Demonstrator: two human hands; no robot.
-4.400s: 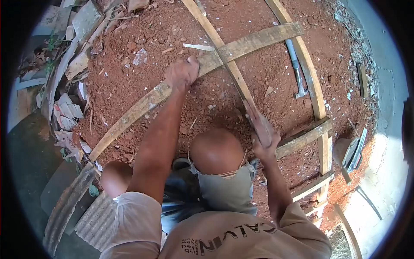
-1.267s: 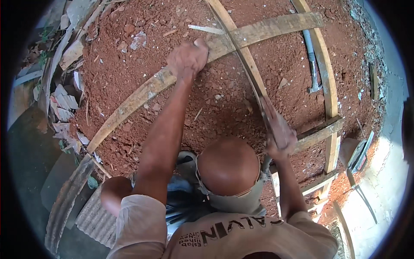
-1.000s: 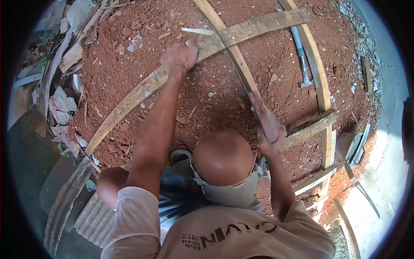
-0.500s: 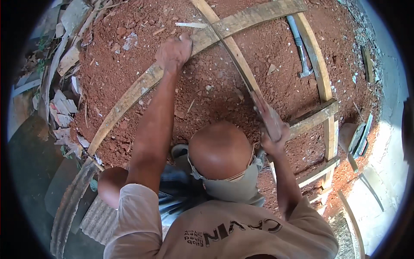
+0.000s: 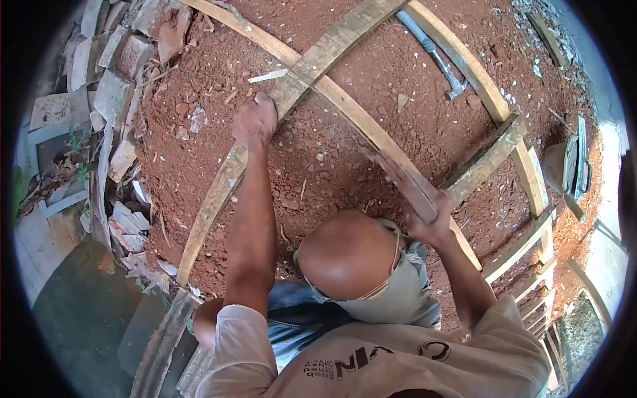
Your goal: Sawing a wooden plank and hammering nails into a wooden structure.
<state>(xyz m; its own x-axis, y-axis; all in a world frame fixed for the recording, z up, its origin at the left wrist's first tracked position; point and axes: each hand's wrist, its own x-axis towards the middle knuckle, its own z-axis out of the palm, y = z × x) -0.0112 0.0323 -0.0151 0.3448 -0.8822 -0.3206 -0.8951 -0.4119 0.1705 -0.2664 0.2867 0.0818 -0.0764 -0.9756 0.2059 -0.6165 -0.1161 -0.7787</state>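
My left hand [image 5: 255,123] is closed on a long weathered wooden slat [image 5: 225,179] that crosses a second slat [image 5: 358,113] over red soil. My right hand [image 5: 428,219] grips a long, flat, reddish-grey blade-like tool [image 5: 398,179], angled toward the upper left alongside the second slat's left edge; its handle is hidden in my fingers. A short pale splinter [image 5: 265,76] lies left of the crossing. A hammer with a blue-grey handle [image 5: 431,53] rests on the soil beside the right-hand slat [image 5: 488,86]. My bare knee [image 5: 345,252] is just below the tool.
Broken boards and rubble [image 5: 113,93] heap along the left, with a corrugated sheet [image 5: 162,338] lower left. A short cross slat [image 5: 484,159] and a ladder-like run of slats [image 5: 537,278] are at right, near a folded metal item [image 5: 570,166] and a pale wall [image 5: 610,219].
The view has turned, so the slats sit at a different angle and more rubble shows. The tool, earlier over the second slat, is now beside its left edge. My left hand still grips its slat.
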